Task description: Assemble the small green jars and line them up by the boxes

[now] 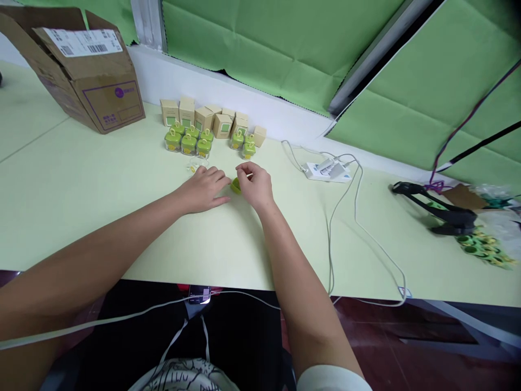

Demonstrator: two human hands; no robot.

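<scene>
Between my hands is a small green lid (236, 185), partly hidden by fingers. My right hand (257, 187) is closed over it, its thumb and index finger pinched together at its top. On the other side, my left hand (204, 190) rests palm down on the table, fingers stretched out and thumb apart, fingertips close to the lid. Just behind the left hand sits a clear container (197, 163) without a green top. Farther back stand several small clear jars with green lids (188, 144), each with a loop on top, and another group of green-lidded jars (248, 150) to their right.
Several small tan boxes (223, 125) line the wall behind the jars. A large open cardboard box (108, 103) stands at back left. On the right are a power strip (328, 171) with white cables, a black stand-like object (439, 209) and green-yellow pieces (484, 247).
</scene>
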